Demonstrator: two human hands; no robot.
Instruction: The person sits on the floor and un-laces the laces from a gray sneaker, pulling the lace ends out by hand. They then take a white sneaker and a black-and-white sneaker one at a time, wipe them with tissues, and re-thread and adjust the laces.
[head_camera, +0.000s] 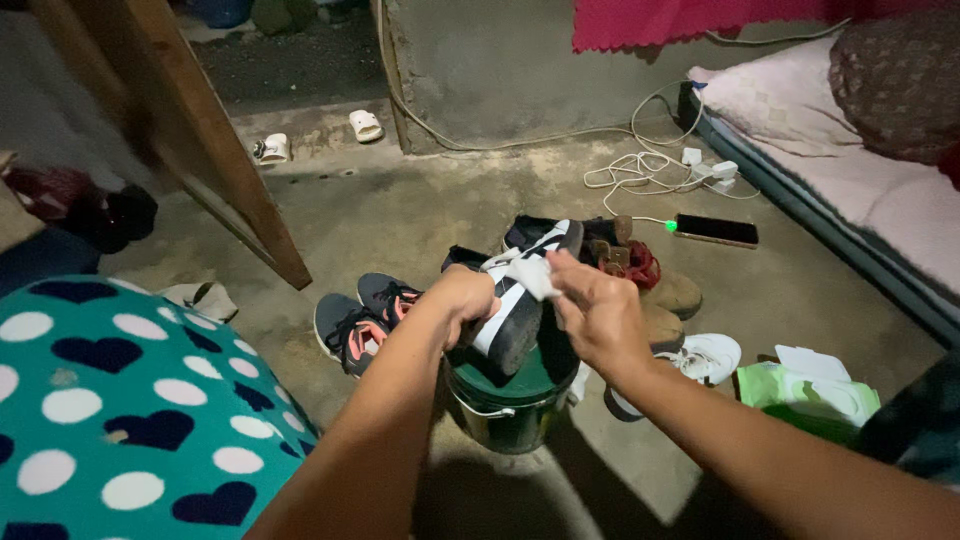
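A: What do we see in each grip?

B: Our left hand is closed around the black-and-white shoe, clasping its upper. Our right hand pinches a white cloth between its fingertips and presses it against the shoe's side.

A: How does the shoe lie?

B: Its long axis runs slantwise, one end raised up and away from us, the other dipping toward us, above a green bucket.

A: Can we see anything in the bucket?

B: No; the shoe and our hands hide its inside.

A: And the surroundings?

B: The bucket stands on a bare concrete floor. Grey-and-pink sneakers lie to its left, brown shoes and a white sneaker to its right. Farther right sits a green wipes packet. A phone and white cables lie near a mattress.
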